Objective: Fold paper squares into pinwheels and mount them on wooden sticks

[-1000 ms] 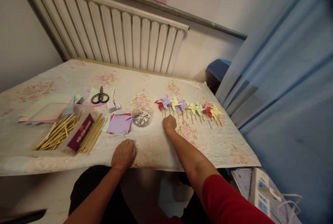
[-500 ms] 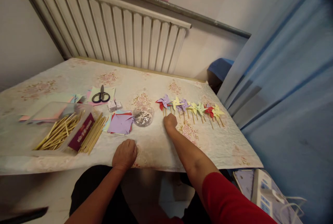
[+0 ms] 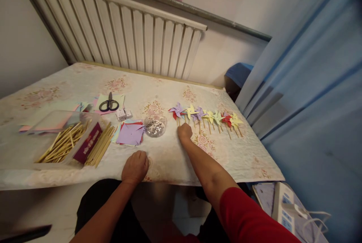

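A row of several paper pinwheels [image 3: 209,116] on wooden sticks lies on the flowered tablecloth [image 3: 169,156], right of centre. My right hand [image 3: 184,132] rests at the left end of the row. Its fingers are curled around the lower end of the purple pinwheel [image 3: 177,109] stick. My left hand [image 3: 135,167] lies knuckles-up near the table's front edge, fingers folded, holding nothing. A small clear bowl of shiny bits [image 3: 155,126] stands just left of my right hand. Beside it lies a stack of coloured paper squares [image 3: 130,133].
At the left are a clear box of wooden sticks [image 3: 66,141], loose sticks [image 3: 100,145], paper sheets, black scissors [image 3: 109,104] and a small white box [image 3: 123,113]. A radiator [image 3: 127,32] stands behind the table. A blue curtain [image 3: 311,84] hangs right, with a power strip [image 3: 285,209] below.
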`<state>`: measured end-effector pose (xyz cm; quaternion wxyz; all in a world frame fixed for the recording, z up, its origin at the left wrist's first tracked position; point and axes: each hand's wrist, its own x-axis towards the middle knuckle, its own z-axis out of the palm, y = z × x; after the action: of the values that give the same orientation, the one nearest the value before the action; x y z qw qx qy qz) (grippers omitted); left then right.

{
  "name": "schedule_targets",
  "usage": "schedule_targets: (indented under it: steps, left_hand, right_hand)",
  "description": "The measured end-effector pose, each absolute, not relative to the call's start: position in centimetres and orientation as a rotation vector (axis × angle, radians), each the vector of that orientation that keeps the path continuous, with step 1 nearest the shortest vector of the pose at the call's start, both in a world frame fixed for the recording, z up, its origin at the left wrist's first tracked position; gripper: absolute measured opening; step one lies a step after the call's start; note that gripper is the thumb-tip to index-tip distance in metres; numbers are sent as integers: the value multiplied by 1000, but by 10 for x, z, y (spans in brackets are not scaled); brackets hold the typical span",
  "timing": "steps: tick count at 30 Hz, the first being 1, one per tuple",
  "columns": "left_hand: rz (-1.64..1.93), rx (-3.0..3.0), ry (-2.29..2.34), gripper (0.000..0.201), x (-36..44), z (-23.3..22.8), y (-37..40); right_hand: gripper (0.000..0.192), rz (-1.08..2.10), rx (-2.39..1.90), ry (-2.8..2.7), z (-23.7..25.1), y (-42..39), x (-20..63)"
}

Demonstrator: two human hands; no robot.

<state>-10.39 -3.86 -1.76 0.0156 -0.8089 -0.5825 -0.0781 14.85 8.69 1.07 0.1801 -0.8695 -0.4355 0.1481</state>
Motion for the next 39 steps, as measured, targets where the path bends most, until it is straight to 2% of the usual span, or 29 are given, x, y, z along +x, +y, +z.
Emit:
schedule_targets:
  steps: [39]
  left_hand:
    - [-243, -2512, -1801, 24, -104, -19, -38]
  right_hand:
    - [28, 428, -2466, -1186, 8, 91, 154]
